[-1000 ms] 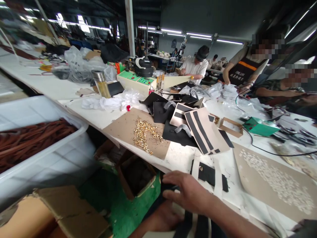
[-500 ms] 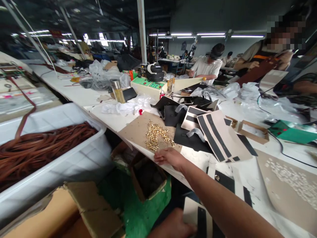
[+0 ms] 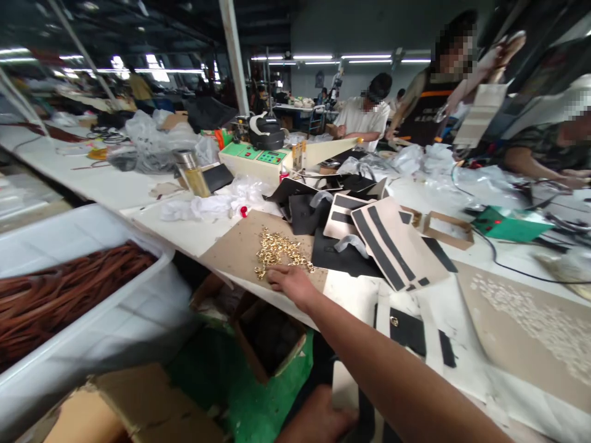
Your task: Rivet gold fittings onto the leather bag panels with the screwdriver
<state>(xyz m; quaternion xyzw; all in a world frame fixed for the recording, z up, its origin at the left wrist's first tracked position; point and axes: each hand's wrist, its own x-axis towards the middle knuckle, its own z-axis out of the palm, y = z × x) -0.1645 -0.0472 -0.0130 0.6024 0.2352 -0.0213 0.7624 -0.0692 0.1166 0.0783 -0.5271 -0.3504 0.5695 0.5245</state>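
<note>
Gold metal pieces (image 3: 277,247) lie heaped on a brown board (image 3: 231,243) at the table's front edge. My right hand (image 3: 290,284) reaches across to the near side of that heap, its fingertips touching the pieces or just above them; whether a piece is between them is hidden. Low in the view, my left hand (image 3: 321,418) grips a beige and black panel (image 3: 345,386), partly covered by my right forearm. A black and beige panel with a gold fitting (image 3: 406,329) rests on the table right of my forearm.
Beige panels with black strips (image 3: 388,243) are stacked beyond the hands. A white bin (image 3: 106,295) of brown straps stands left, cardboard boxes (image 3: 270,335) below the table. White pieces (image 3: 526,320) are spread at right. Two persons (image 3: 364,114) (image 3: 427,101) are across the table.
My right hand has moved from the table edge onto the near side of the gold heap. The camera view has turned slightly right. My left hand still holds the panel.
</note>
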